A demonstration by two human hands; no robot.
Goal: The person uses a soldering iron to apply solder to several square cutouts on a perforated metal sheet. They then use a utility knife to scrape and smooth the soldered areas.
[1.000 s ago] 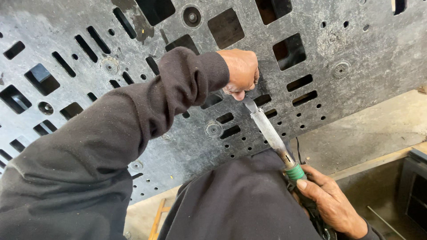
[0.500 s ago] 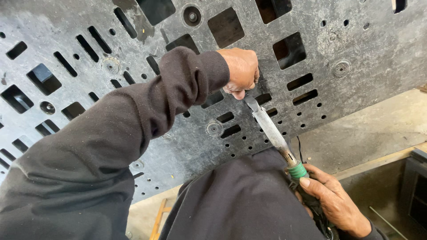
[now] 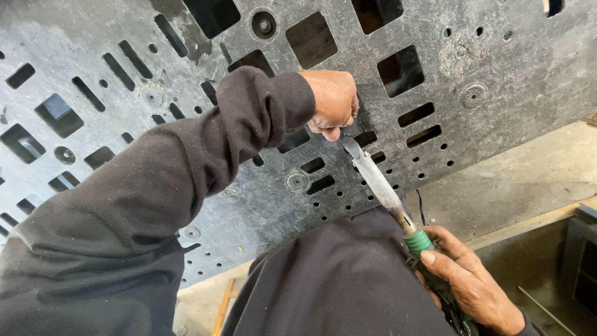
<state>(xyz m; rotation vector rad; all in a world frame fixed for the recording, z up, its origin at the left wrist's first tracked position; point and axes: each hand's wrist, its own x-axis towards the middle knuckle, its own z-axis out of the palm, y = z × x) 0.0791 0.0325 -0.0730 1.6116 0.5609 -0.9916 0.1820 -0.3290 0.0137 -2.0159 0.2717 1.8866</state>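
Long metal-barrelled tool (image 3: pixel 380 182), green-collared, tip touching slotted black panel (image 3: pixel 497 68).

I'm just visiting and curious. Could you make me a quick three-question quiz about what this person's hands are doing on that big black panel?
1. True or false: the right hand grips a long metal tool by its green-collared handle end.
2. Where does the tool's tip rest? A) on the floor B) on the black slotted panel, just below the left hand C) in a square cut-out
3. Fill in: the left hand is pressed against the ____.

Key: 1 true; 2 B; 3 panel.
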